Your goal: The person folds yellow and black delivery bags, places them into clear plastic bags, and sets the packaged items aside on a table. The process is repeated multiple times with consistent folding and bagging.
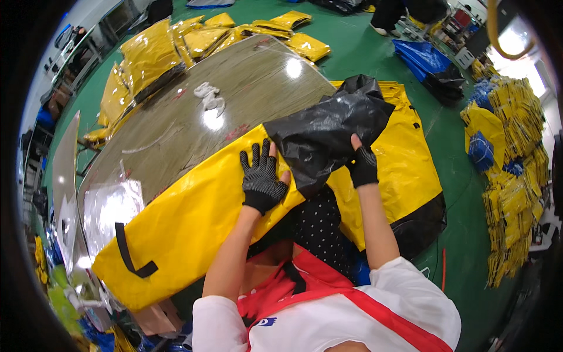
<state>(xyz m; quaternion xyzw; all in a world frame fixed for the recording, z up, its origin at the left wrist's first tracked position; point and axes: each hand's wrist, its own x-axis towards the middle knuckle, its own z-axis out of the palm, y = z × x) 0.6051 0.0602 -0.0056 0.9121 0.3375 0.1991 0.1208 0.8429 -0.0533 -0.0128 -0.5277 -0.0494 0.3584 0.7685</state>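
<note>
A long yellow tarpaulin bag (199, 202) lies folded flat along the near side of the table, with a black strap (130, 252) at its left end. Its crumpled black end (322, 132) is bunched to the right. My left hand (262, 179), in a black dotted fingerless-tip glove, rests flat on the yellow sheet with fingers spread. At the black part's lower right edge, my right hand (363, 165) has hold of the material; some of its fingers are hidden. Another yellow piece with a black end (404, 158) hangs at the right, beyond that hand.
The table (158, 141) has a glossy covering, a crumpled white cloth (210, 98) and clear plastic (114, 205). Packed yellow bags (149, 58) lie beyond it. Stacked yellow bundles (516, 141) stand right, near a blue and black bag (431, 67) on the green floor.
</note>
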